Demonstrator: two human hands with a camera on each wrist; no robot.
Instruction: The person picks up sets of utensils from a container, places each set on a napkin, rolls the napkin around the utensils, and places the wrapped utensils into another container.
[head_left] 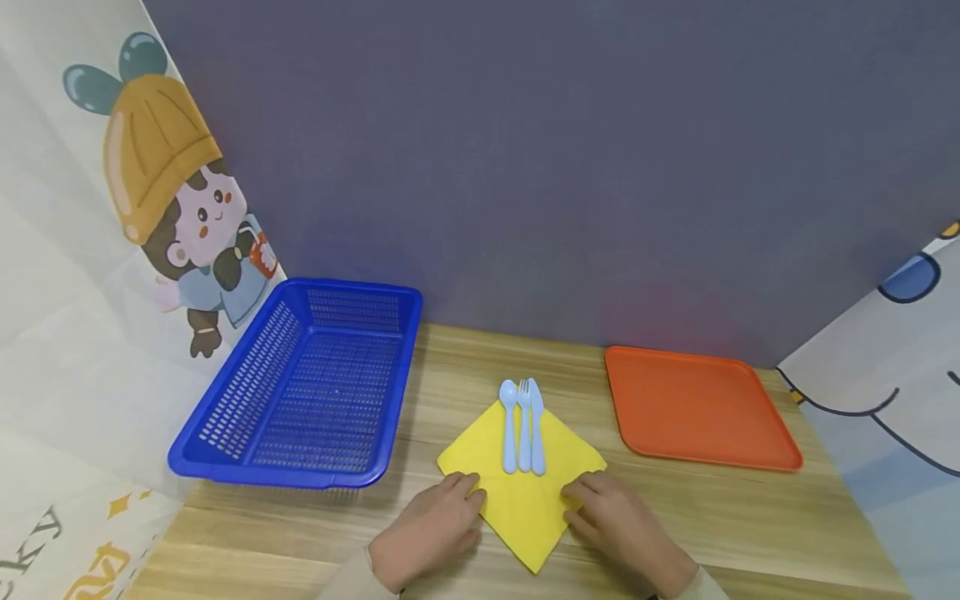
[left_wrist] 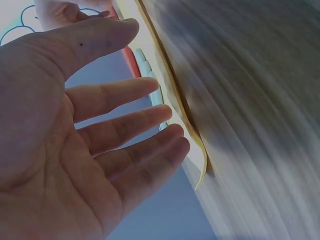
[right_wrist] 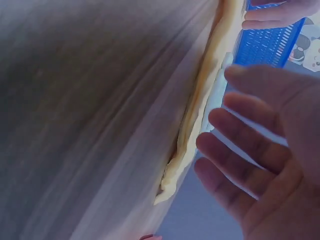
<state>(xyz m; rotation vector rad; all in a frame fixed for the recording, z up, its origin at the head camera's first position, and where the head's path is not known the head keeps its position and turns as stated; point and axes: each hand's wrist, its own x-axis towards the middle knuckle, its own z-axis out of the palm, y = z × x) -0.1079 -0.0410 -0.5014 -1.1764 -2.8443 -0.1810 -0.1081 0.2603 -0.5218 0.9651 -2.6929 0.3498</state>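
Note:
A yellow napkin (head_left: pixel 522 517) lies on the wooden table with one corner toward the person. Across its far half rest a light blue spoon (head_left: pixel 509 425), fork (head_left: pixel 524 425) and knife (head_left: pixel 537 429), side by side, their heads reaching past the far corner. At the napkin's left edge is my left hand (head_left: pixel 438 521), fingertips over the border; the left wrist view shows the fingers (left_wrist: pixel 130 92) spread and fairly straight. My right hand (head_left: pixel 618 521) mirrors it at the right edge, its fingers (right_wrist: pixel 235 135) relaxed beside the cloth in the right wrist view. Neither hand grips anything.
To the left stands a blue perforated basket (head_left: pixel 405 392). An orange-red tray (head_left: pixel 701 408) lies on the table (head_left: pixel 465 358) at the right. A dark grey panel (head_left: pixel 525 167) rises behind, and printed cloths (head_left: pixel 75 333) flank both sides.

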